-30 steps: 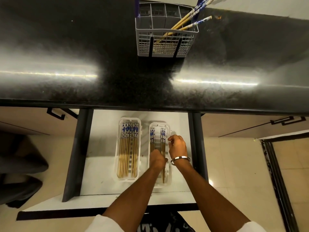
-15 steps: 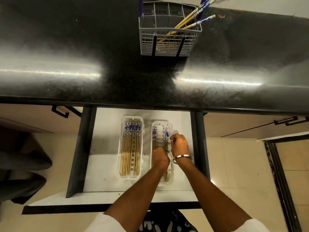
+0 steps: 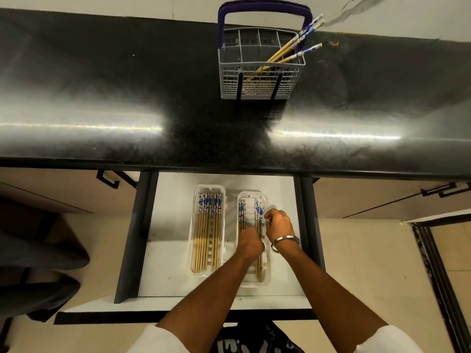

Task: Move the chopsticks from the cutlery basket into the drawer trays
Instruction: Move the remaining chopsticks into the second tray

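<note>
A grey cutlery basket (image 3: 230, 80) with a blue handle stands at the back of the black counter. A few blue-tipped chopsticks (image 3: 293, 50) lean out of its right side. Below, the drawer (image 3: 168, 250) is pulled out with two white trays. The left tray (image 3: 193, 226) holds several chopsticks (image 3: 204, 235). The right tray (image 3: 265, 278) holds a few chopsticks (image 3: 259, 211). My left hand (image 3: 249, 242) is a closed fist over the middle of the right tray, on its chopsticks. My right hand (image 3: 279, 225), with a metal bangle on the wrist, has its fingers curled at that tray's right rim.
The black counter (image 3: 178, 110) overhangs the back of the drawer. Closed cabinet fronts with dark handles (image 3: 109, 178) flank the drawer. A dark shape (image 3: 38, 263) lies on the floor at the left, and a door frame (image 3: 433, 263) stands at the right.
The view has tilted up, so the basket's blue handle now shows. Both hands stay over the right tray with only small finger shifts.
</note>
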